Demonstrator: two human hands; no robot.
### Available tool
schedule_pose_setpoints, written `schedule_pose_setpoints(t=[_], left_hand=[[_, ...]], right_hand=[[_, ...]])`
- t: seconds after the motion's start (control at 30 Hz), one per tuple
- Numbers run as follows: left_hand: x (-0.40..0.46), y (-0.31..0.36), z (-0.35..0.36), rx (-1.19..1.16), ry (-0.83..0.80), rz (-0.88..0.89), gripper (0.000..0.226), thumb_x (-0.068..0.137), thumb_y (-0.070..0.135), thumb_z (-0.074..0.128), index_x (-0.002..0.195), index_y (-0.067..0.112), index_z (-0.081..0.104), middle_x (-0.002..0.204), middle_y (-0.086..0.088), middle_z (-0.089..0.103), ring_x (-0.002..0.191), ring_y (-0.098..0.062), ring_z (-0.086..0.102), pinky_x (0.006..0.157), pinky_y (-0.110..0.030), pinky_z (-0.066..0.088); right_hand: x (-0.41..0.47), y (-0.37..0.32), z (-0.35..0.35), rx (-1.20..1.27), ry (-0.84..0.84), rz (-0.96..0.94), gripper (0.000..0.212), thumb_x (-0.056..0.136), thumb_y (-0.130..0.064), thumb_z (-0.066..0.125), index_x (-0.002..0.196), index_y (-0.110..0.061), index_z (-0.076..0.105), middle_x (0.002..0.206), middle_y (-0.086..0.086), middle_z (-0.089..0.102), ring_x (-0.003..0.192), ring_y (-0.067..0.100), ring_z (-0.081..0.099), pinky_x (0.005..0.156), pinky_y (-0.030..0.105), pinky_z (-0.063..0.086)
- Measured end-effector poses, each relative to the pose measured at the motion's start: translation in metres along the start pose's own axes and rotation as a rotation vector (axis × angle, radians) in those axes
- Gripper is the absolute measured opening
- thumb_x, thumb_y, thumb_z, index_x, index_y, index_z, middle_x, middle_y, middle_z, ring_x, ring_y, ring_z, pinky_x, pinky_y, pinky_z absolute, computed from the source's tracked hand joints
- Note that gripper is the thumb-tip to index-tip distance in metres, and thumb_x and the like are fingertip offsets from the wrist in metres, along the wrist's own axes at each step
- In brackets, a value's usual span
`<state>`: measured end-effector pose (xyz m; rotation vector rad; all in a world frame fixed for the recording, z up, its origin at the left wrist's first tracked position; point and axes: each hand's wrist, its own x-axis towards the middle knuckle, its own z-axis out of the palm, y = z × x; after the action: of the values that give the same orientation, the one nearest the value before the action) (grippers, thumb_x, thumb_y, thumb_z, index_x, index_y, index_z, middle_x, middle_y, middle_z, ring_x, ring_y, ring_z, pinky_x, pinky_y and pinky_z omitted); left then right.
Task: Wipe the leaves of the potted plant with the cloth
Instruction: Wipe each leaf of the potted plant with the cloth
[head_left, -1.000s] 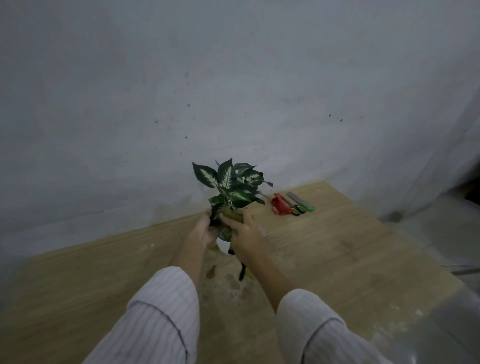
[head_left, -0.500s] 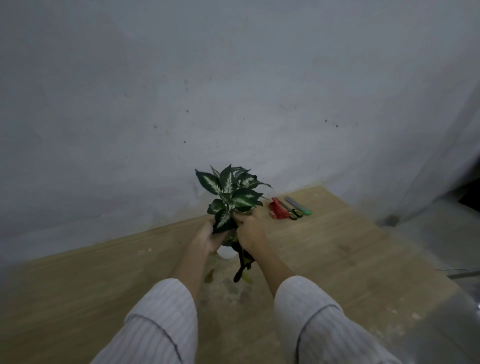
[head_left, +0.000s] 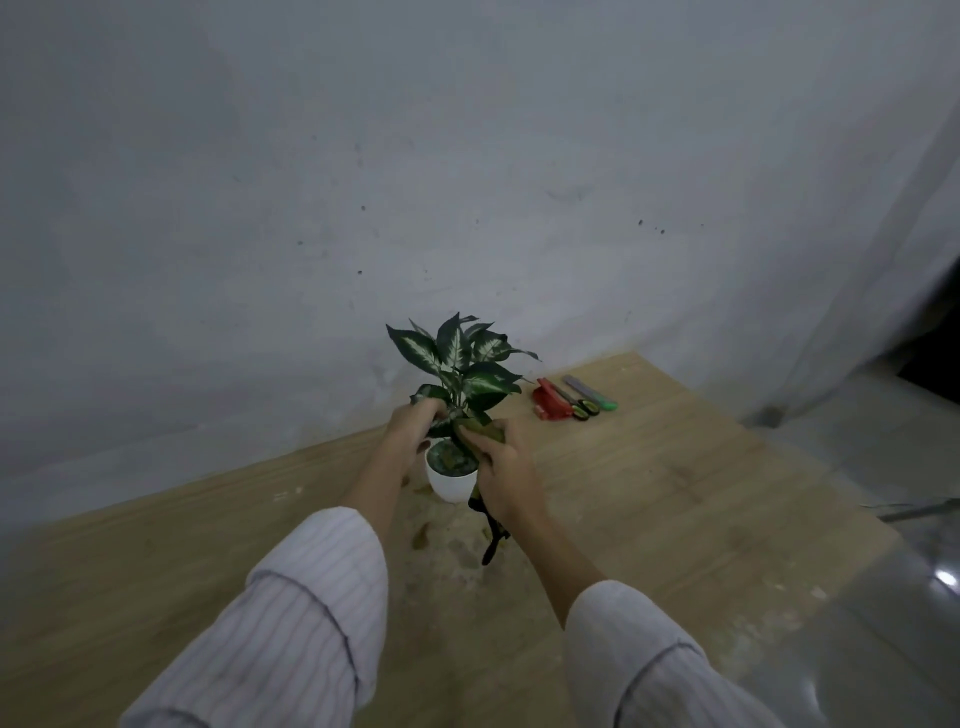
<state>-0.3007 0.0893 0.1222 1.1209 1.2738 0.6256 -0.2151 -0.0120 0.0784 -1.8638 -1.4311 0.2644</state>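
Note:
A small plant (head_left: 460, 364) with dark green, white-centred leaves stands in a white pot (head_left: 449, 480) on the wooden table (head_left: 675, 493). My left hand (head_left: 413, 426) grips a low leaf on the plant's left side. My right hand (head_left: 501, 470) is closed on an olive-green cloth (head_left: 480, 430), pressed against a low leaf beside the stem. A dark strip of the cloth (head_left: 491, 535) hangs below my right hand down to the table.
A red tool (head_left: 548, 405), dark-handled scissors (head_left: 579, 405) and a grey-green utility knife (head_left: 592, 393) lie at the table's far right. A fallen leaf (head_left: 420, 538) lies near the pot. A grey wall (head_left: 415, 182) rises right behind the table.
My right hand has slid outward along the low leaf with the cloth, uncovering the white pot. My left hand stays on the left leaf. The view has shifted slightly.

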Motion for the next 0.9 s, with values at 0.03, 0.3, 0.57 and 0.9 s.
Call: schedule_pose_setpoints(t=[0.03,0.3,0.57,0.9], left_hand=[[0.001,0.003,0.000,0.003,-0.003,0.010,0.022,0.084,0.018,0.060,0.102,0.005,0.056,0.097,-0.010,0.060,0.077,-0.018,0.056,0.063,-0.025,0.045],[0.019,0.012,-0.013,-0.015,0.033,0.043,0.028,0.094,0.021,0.055,0.114,0.003,0.058,0.110,-0.014,0.063,0.098,-0.026,0.062,0.094,-0.036,0.052],[0.017,-0.011,-0.035,-0.294,-0.171,-0.114,0.016,0.098,0.011,0.043,0.102,0.002,0.055,0.101,-0.014,0.057,0.078,-0.020,0.055,0.066,-0.028,0.048],[0.019,-0.033,-0.048,-0.325,-0.312,-0.148,0.038,0.100,0.007,0.031,0.135,0.002,0.046,0.109,-0.008,0.062,0.100,-0.019,0.057,0.091,-0.030,0.045]], right_hand=[[-0.004,0.001,0.002,-0.017,0.002,-0.013,0.046,0.089,-0.001,0.042,0.125,-0.024,0.058,0.122,0.010,0.048,0.112,0.031,0.045,0.093,0.043,0.046],[-0.029,0.007,0.004,-0.139,-0.036,-0.105,0.038,0.087,-0.002,0.049,0.118,-0.020,0.064,0.124,0.012,0.052,0.112,0.032,0.046,0.091,0.045,0.045],[-0.015,-0.028,0.036,-0.131,-0.199,-0.027,0.037,0.094,-0.011,0.044,0.127,-0.025,0.056,0.127,0.009,0.044,0.116,0.032,0.042,0.101,0.043,0.041],[0.023,-0.063,0.031,0.237,0.042,0.329,0.036,0.096,-0.008,0.039,0.128,-0.011,0.055,0.132,0.014,0.041,0.120,0.030,0.042,0.108,0.031,0.032]])
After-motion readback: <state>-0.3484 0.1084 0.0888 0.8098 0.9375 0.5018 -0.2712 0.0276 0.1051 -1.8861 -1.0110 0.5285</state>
